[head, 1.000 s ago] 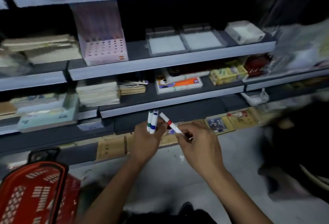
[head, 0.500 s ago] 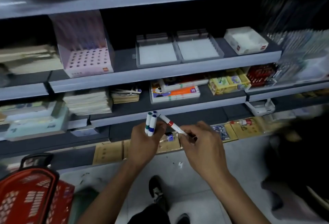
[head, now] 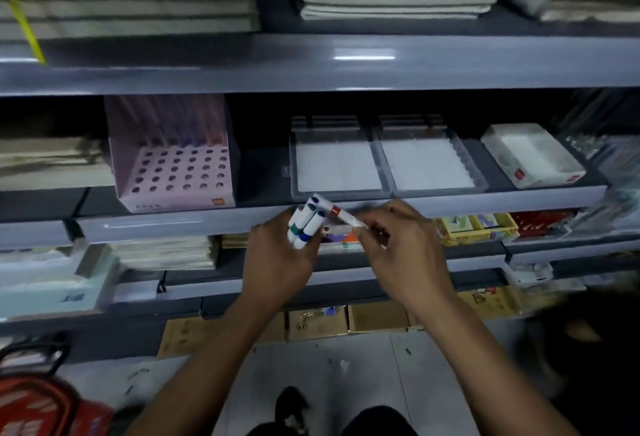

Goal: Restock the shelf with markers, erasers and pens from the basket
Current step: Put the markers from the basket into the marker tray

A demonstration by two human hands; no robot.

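White-barrelled markers point(head: 304, 227), banded green and blue, stood bunched in the left hand point(head: 277, 262), whose fingers were curled round the bundle, caps pointing up toward the shelf. The right hand point(head: 398, 255) pinched a single red-banded marker point(head: 341, 215) between thumb and fingertips, its capped end lying against the top of the bundle. Both hands hovered just in front of the shelf edge point(head: 207, 224), directly below two clear trays point(head: 379, 165) that looked unfilled. The red basket point(head: 45, 408) sat on the floor at lower left, well apart from the hands.

Judged step: separating one marker from the bundle for placement. To do it well, the single marker should be drawn fully free before it was lifted, so the remaining markers did not slide out of the left grip. The barrel should then be laid flat in the nearer tray, parallel to its long side. Whether the pink perforated stand point(head: 173, 172) was the intended holder could not be determined.
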